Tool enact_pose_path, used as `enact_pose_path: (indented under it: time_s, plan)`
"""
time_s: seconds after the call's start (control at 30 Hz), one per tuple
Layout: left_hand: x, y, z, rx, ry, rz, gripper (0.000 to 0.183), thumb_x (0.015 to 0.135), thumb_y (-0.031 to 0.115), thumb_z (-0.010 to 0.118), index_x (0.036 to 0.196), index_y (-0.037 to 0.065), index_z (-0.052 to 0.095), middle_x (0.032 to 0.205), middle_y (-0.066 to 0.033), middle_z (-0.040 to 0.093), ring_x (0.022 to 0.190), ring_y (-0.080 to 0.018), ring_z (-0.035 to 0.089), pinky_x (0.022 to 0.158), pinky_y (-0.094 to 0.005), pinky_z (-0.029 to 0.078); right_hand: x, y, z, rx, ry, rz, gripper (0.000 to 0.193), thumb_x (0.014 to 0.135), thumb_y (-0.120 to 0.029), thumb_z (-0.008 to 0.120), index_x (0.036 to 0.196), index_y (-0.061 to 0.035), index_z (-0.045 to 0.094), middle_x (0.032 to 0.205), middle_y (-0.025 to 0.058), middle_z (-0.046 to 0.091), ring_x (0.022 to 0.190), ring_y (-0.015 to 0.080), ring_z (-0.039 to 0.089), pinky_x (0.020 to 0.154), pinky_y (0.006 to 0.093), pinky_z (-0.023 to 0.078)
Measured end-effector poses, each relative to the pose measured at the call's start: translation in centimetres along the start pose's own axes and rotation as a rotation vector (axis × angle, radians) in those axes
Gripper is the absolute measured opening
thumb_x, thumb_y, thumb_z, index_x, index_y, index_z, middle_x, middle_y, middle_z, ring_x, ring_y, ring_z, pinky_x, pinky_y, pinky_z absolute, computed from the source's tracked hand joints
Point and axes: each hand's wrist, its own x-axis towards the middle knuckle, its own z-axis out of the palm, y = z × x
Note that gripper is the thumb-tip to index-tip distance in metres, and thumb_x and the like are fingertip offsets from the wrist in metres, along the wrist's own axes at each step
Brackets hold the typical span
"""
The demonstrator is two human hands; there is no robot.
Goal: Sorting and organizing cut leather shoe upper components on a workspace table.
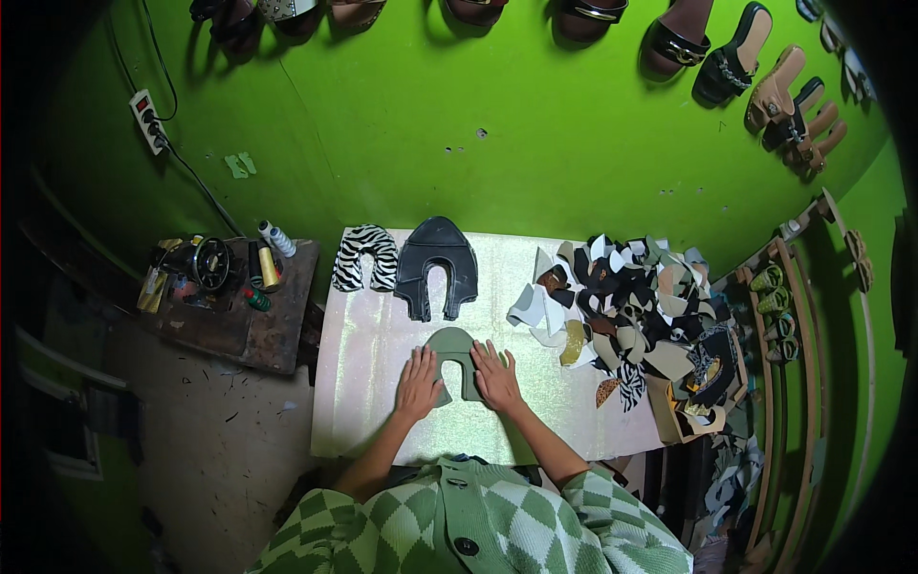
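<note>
The green horseshoe-shaped piece [450, 340] lies flat in the lower middle of the frame, on the pale, shiny tabletop [344, 402], its curve toward the top of the frame and its two legs toward me; it looks thin and light to me, probably bendable sheet rather than rigid board, and I judge it unlikely to break; its face looks matt, so I expect little slipping under my fingers, though the glossy top beneath may let it slide. I would take hold by the outer edges of both legs — the broad curve should also serve, whereas one leg tip alone might let the rest flop.

My left hand [418, 385] is opened out flat, fingers extended, touching the piece's left edge; my right hand [497, 378] is spread likewise, fingertips at its right edge; neither is clenched, and the piece lies between them — how hard I press, I cannot tell.
</note>
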Motion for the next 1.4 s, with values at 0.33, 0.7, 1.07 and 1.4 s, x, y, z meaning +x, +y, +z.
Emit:
enact_pose_path:
  time_s: [0.33, 0.7, 1.07, 1.4]
  plan:
    - [0.3, 2.1, -1.1, -0.152, 0.084, -0.042, 0.061, 0.089, 0.021, 0.044, 0.141, -0.004, 0.023, 0.149, -0.0227, 0.017, 0.138, -0.0403, 0.013, 0.111, -0.0479, 0.014, -3.0, 1.4, -1.0, 0.075, 0.144, 0.186, 0.05, 0.087, -0.013, 0.043, 0.137, -0.0081, 0.038, 0.146, 0.011, 0.033, 0.137, 0.0281, 0.026, 0.106, 0.0507, 0.016]
    - [4.6, 11.4, 1.7, -0.294, 0.195, 0.038, 0.049, 0.083, 0.009, 0.05, 0.13, -0.002, 0.041, 0.144, -0.0216, 0.029, 0.136, -0.0405, 0.021, 0.11, -0.049, 0.018, -9.5, 9.4, -6.4, -0.038, 0.489, 0.524, 0.042, 0.073, -0.001, 0.055, 0.115, -0.0043, 0.052, 0.121, 0.0185, 0.046, 0.116, 0.0338, 0.042, 0.097, 0.0465, 0.03]
    - [9.6, 23.9, 4.8, -0.46, 0.222, 0.09, 0.031, 0.079, 0.001, 0.052, 0.109, 0.001, 0.053, 0.118, -0.0177, 0.052, 0.116, -0.0341, 0.046, 0.096, -0.0441, 0.035, -12.8, 18.2, -10.6, 0.116, 0.479, 0.697, 0.034, 0.077, -0.01, 0.063, 0.11, -0.0113, 0.057, 0.096, 0.0072, 0.061, 0.097, 0.0235, 0.055, 0.09, 0.0399, 0.03]
    - [14.1, 28.2, 8.9, -1.568, -0.283, -0.573, 0.034, 0.097, 0.031, 0.04, 0.108, 0.003, 0.055, 0.095, -0.0053, 0.063, 0.079, -0.0104, 0.061, 0.068, -0.0237, 0.048, -15.8, 18.0, -12.9, 1.215, 0.188, 0.434, 0.033, 0.083, -0.002, 0.062, 0.114, -0.0014, 0.053, 0.092, 0.003, 0.058, 0.086, 0.0084, 0.054, 0.074, 0.0224, 0.044]
